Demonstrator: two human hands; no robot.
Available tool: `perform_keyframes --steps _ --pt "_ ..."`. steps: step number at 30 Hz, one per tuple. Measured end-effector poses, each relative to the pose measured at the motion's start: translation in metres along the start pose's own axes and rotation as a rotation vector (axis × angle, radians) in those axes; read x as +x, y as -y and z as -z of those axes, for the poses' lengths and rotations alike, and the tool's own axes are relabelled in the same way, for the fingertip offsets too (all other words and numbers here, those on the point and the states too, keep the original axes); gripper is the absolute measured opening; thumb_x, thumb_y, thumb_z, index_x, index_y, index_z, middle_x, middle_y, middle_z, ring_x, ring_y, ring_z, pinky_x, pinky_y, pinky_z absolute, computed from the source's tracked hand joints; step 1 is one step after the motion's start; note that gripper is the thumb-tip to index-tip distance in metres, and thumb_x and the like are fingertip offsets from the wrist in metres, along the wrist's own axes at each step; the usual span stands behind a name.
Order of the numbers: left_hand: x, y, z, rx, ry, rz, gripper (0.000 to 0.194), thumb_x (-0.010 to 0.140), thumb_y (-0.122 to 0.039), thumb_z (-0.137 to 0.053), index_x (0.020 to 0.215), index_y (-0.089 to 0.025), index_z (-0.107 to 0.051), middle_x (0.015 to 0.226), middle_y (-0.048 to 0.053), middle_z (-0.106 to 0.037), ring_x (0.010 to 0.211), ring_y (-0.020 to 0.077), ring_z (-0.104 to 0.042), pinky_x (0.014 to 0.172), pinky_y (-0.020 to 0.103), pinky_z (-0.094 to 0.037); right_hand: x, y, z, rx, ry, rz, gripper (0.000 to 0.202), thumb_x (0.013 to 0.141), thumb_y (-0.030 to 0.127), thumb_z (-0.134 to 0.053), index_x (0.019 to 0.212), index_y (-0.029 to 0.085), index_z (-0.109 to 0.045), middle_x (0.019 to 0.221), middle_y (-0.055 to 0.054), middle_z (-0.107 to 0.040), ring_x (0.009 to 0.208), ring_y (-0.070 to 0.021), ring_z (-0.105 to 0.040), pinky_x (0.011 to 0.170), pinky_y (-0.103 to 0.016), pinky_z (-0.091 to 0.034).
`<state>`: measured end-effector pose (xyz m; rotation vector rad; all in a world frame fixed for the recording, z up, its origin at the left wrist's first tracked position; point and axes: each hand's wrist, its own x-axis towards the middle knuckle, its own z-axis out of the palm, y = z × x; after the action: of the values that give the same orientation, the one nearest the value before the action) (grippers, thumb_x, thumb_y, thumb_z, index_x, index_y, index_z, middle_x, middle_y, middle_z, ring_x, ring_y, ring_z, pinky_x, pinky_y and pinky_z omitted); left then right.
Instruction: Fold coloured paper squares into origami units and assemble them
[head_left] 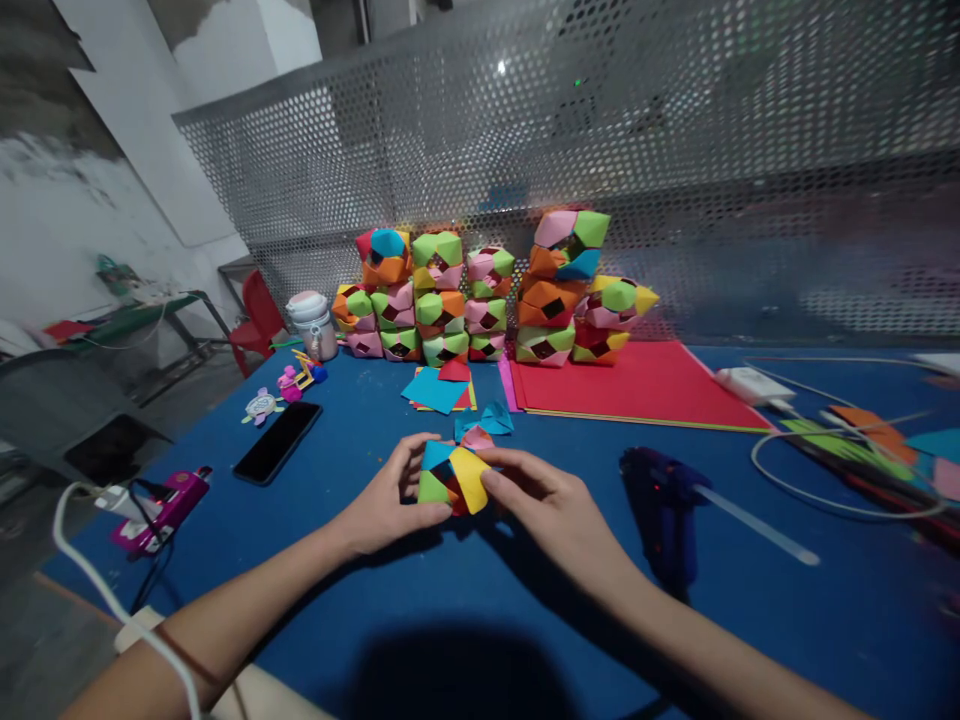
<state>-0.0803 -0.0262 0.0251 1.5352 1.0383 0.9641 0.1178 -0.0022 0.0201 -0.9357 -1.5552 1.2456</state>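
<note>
One hollow, multicoloured folded-paper block [466, 480], centre of frame.
Two hands: left hand [384, 505] and right hand [562, 508], grips partly curled, hold it between them by its left and right sides.

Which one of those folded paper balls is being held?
The small paper ball with yellow, blue and green faces, between the left hand and right hand; the other paper balls stand stacked before the perforated metal screen.
</note>
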Motion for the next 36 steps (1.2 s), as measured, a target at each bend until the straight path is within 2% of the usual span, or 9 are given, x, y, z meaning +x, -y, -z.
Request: perform_keyframes --steps 3,6,8,14,21,27,32,36 --pt "0.002 -0.006 0.001 -0.013 -0.033 0.113 0.062 0.073 -0.037 -0.069 0.124 -0.021 -0.038 0.117 0.008 -0.054 0.097 0.0195 -0.058 0.085 0.035 -0.045 0.002 0.002 0.002 0.037 0.038 -0.088 0.038 0.077 0.044 -0.059 0.104 0.018 -0.066 0.093 -0.007 -0.066 0.076 -0.0168 -0.059 0.069 -0.032 -0.05" --pt "0.003 -0.01 0.0 -0.071 -0.07 0.135 0.057 0.073 -0.038 -0.068 0.12 -0.019 -0.043 0.113 0.007 -0.056 0.098 0.0189 -0.056 0.085 0.032 -0.044 0.002 0.002 0.002 0.052 0.108 -0.064 0.05 0.071 0.038 -0.065 0.117 0.019 -0.059 0.09 -0.006 -0.064 0.071 -0.0153 -0.057 0.065 -0.031 -0.049" --pt "0.004 -0.011 0.0 -0.066 -0.091 0.154 0.056 0.072 -0.038 -0.069 0.118 -0.018 -0.045 0.108 0.007 -0.057 0.098 0.0189 -0.056 0.085 0.031 -0.044 0.001 0.001 0.001 -0.003 0.106 -0.009 0.054 0.069 0.033 -0.067 0.121 0.019 -0.056 0.09 -0.005 -0.062 0.068 -0.0138 -0.054 0.065 -0.03 -0.049" --pt "0.004 -0.009 0.001 -0.063 -0.084 0.186 0.053 0.071 -0.037 -0.069 0.116 -0.017 -0.05 0.107 0.006 -0.058 0.098 0.0187 -0.054 0.084 0.03 -0.043 0.003 -0.004 0.005 -0.153 0.115 0.088 0.043 0.076 0.031 -0.06 0.119 0.021 -0.057 0.102 -0.007 -0.062 0.073 -0.015 -0.056 0.067 -0.031 -0.049" --pt "0.004 -0.008 0.001 -0.052 -0.075 0.187 0.056 0.071 -0.035 -0.069 0.119 -0.017 -0.047 0.106 0.006 -0.059 0.096 0.0184 -0.055 0.081 0.029 -0.044 0.009 -0.007 0.013 -0.255 0.129 0.175 0.037 0.077 0.03 -0.061 0.113 0.024 -0.061 0.114 -0.006 -0.061 0.087 -0.0179 -0.06 0.076 -0.033 -0.049" --pt "0.004 -0.007 0.002 0.151 -0.071 0.137 0.062 0.07 -0.036 -0.069 0.122 -0.018 -0.042 0.104 0.005 -0.055 0.087 0.0157 -0.054 0.076 0.027 -0.044 0.012 -0.015 0.016 -0.316 0.145 0.306 0.037 0.079 0.027 -0.06 0.116 0.024 -0.061 0.115 -0.006 -0.062 0.104 -0.021 -0.057 0.089 -0.036 -0.047" --pt "0.002 -0.008 0.001 0.436 -0.12 0.105 0.066 0.069 -0.039 -0.069 0.127 -0.021 -0.042 0.106 0.004 -0.054 0.076 0.013 -0.052 0.069 0.026 -0.044 0.011 -0.018 0.017 -0.351 0.144 0.342 0.035 0.079 0.026 -0.06 0.114 0.022 -0.061 0.108 -0.007 -0.064 0.099 -0.0207 -0.06 0.088 -0.036 -0.048" --pt "0.002 -0.009 0.0 0.495 -0.152 0.109 0.071 0.068 -0.041 -0.069 0.131 -0.022 -0.042 0.112 0.007 -0.056 0.086 0.0182 -0.054 0.078 0.031 -0.045 0.011 -0.018 0.016 -0.348 0.146 0.283 0.034 0.078 0.027 -0.06 0.112 0.021 -0.062 0.108 -0.007 -0.064 0.094 -0.0204 -0.061 0.084 -0.036 -0.049"
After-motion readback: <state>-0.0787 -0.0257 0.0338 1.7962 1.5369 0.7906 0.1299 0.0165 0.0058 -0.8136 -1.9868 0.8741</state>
